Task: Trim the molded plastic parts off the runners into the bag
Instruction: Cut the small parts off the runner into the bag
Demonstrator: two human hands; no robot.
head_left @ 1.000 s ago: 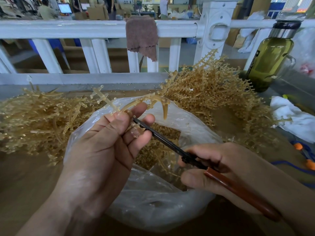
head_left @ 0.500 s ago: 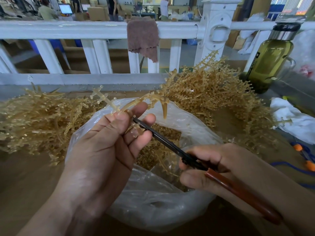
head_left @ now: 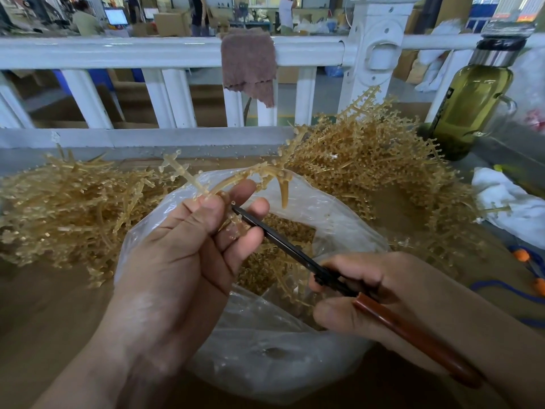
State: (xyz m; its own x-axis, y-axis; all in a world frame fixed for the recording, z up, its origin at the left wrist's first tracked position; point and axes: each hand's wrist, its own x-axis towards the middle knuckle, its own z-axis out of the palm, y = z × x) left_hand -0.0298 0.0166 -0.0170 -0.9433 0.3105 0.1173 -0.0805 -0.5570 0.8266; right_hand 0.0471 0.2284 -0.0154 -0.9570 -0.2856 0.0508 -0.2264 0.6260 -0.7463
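Holding: my left hand (head_left: 182,261) pinched one branched runner (head_left: 236,180) between thumb and curled fingers, above the open mouth of the bag (head_left: 265,364).
Snips: my right hand (head_left: 368,290) gripped the red-handled snips (head_left: 280,243), fingers wrapped round the handles. The black blades showed as one thin line, and I could not tell whether they had closed fully. Their tip sat between my left thumb and fingers, against a lower twig of the runner.
Change: almost nothing moved over the last second. Both hands, the runner and the snips kept their places, and only my view shifted a little.
Meaning: I judged that I was lingering on a single cut, since no part was seen dropping. The runner's upper branches carried small nubs, so this piece had more trimming left.
Bag contents: the clear plastic bag stood open on the table (head_left: 44,320) and held a heap of small amber parts (head_left: 295,231), with a few twig scraps among them, directly under the cut.
Left pile (head_left: 67,208): these runners lay just beside the bag and looked mostly bare, likely finished.
Right pile (head_left: 368,160): these runners were bushier and studded with parts, likely waiting.
Bottle (head_left: 469,107): it was capped, held greenish liquid, and stood behind the right pile.
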